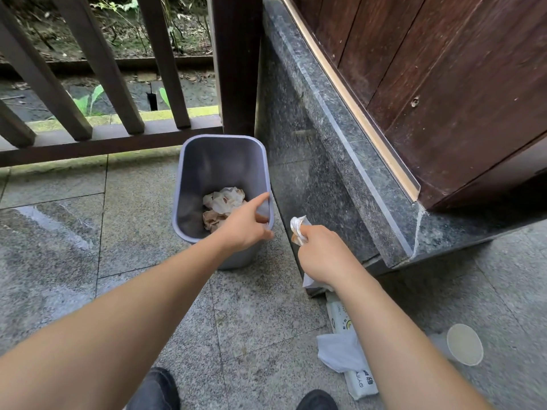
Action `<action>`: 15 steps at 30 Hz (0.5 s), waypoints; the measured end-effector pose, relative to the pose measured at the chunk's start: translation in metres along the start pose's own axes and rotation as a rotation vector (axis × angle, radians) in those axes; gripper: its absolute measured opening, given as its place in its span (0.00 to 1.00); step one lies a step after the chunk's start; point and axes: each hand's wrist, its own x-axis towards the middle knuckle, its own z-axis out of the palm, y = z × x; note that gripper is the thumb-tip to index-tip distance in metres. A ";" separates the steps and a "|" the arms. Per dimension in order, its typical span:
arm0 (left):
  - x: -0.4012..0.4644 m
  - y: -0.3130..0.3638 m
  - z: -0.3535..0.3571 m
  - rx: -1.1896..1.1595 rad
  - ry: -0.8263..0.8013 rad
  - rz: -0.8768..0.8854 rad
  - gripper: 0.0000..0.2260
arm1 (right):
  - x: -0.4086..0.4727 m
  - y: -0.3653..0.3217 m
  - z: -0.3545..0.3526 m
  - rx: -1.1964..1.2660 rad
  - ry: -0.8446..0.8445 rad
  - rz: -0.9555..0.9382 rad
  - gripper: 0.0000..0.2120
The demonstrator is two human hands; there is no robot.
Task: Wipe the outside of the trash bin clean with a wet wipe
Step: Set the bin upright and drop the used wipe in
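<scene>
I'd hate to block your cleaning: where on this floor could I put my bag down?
The paving left of the trash bin, below the wooden railing, is bare, though partly wet. It is crowded on the right: wipe pack, plastic bag and paper cup lie by the stone ledge.

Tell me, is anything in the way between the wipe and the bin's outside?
Nothing visible. The right hand holds the wet wipe just beside the trash bin, with only bare floor between. The left hand grips the bin's rim.
</scene>
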 end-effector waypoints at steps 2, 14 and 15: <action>0.001 0.000 0.000 0.049 -0.029 0.002 0.43 | -0.001 -0.002 0.000 -0.001 0.003 0.000 0.25; 0.003 0.021 0.034 0.122 0.208 0.045 0.34 | 0.001 -0.004 0.002 -0.036 -0.009 0.035 0.24; 0.001 0.023 0.035 0.117 0.215 0.038 0.33 | 0.001 -0.004 0.002 -0.041 -0.008 0.037 0.23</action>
